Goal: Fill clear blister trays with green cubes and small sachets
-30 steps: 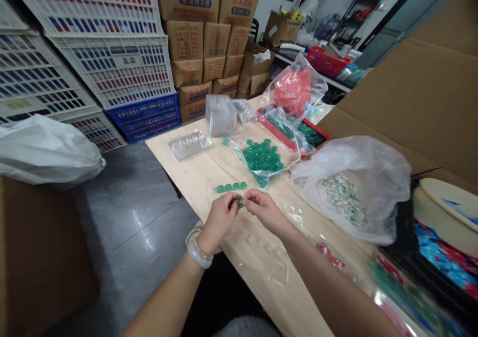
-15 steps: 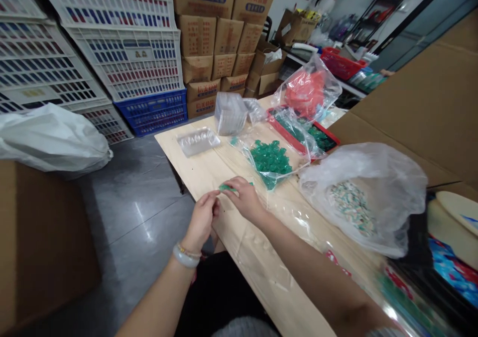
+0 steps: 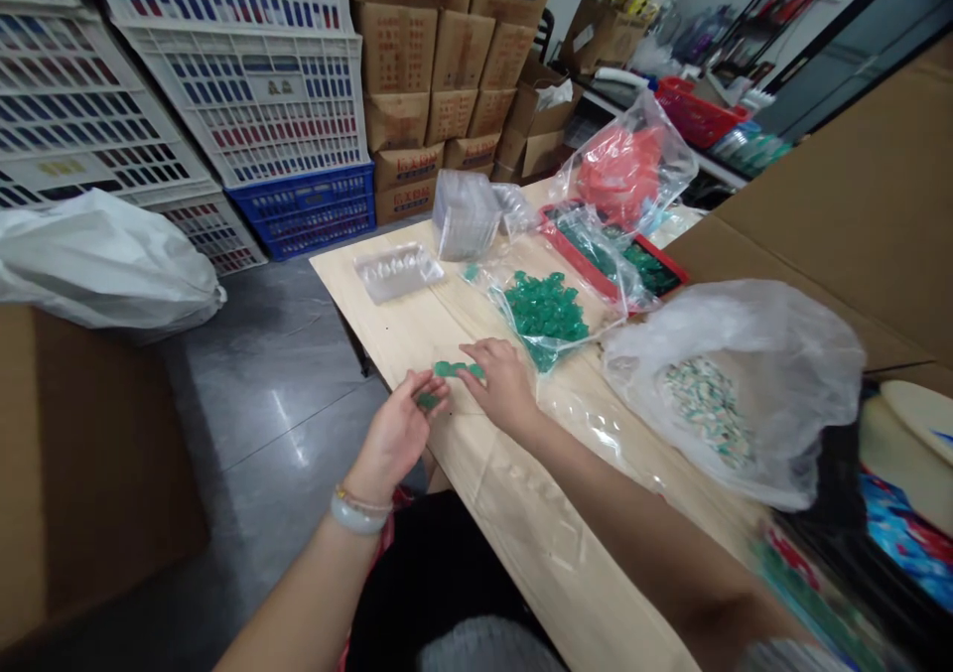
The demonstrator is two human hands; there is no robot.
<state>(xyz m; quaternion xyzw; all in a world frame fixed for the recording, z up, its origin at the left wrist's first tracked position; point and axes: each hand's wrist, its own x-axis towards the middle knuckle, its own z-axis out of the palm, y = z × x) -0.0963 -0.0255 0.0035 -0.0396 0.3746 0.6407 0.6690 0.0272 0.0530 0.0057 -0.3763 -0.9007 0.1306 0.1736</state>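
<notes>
Both hands (image 3: 394, 429) (image 3: 504, 384) half-curled, just apart

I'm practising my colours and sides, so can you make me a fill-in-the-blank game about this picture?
1. The hand nearest the pale bangle is the person's ____ one.
2. The lowest crate right beside the brown cartons is ____.
3. The heap of pieces nearest the right hand is coloured ____.

Missing words: left, blue, green.
</notes>
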